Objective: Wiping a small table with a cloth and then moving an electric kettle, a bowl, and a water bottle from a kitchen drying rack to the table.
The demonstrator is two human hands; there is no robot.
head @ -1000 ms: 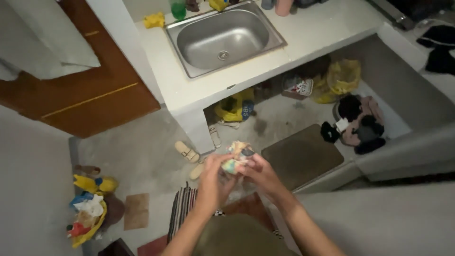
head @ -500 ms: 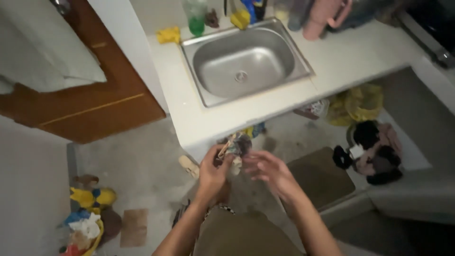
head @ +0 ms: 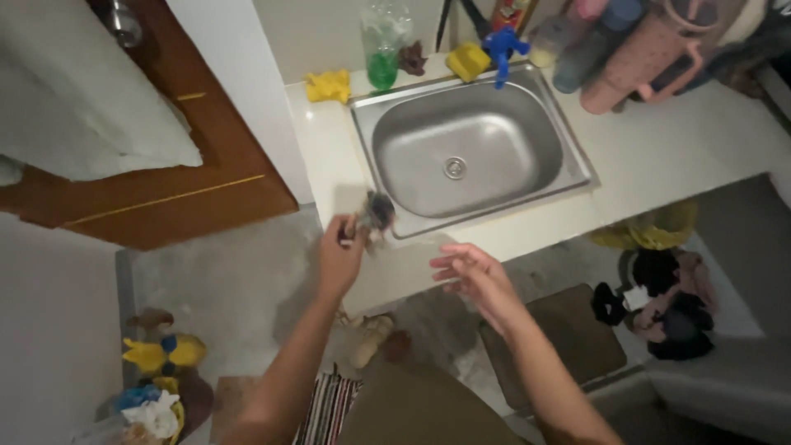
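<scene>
Overhead, one white counter fills the upper right, its far end cut off by the frame edge, with one steel sink sunk into it. Left of it stands one brown door, partly covered by a pale cloth that runs out of view. Below the counter lies one dark mat, and beside it a heap of dark and pink clothes too tangled to count. At the lower edge a striped rug shows only in part.

Behind the sink stand one green-filled clear bottle, two yellow sponges, one blue piece hard to identify, and several pink and blue cups, blurred together.

Just at the counter's front edge, near the sink's left corner, the left hand is closed round a small crumpled bundle. It looks dark and mottled, smeared by blur, so its material cannot be told. The right hand hovers apart from it, fingers spread and holding nothing.
</scene>
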